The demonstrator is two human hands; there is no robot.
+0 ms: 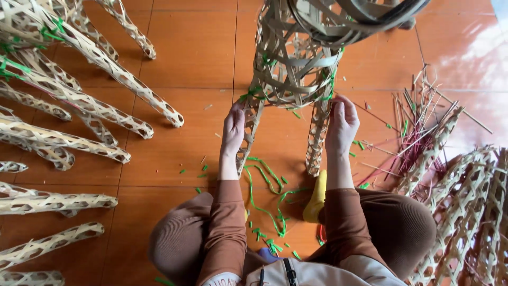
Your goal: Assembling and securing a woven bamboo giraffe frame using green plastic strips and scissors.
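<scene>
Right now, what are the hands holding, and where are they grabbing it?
Both hold the woven bamboo frame. The left hand grips the top of one woven leg; the right hand grips the top of the other leg.

Woven bamboo tubes (90,53) fan across the left side of the frame on the orange tiled floor (196,47). Green tie scraps (264,180) litter the lower middle (some long and curling). At the right lie loose bamboo and reddish sticks (418,122) beside more lattice tubes (471,206).
</scene>
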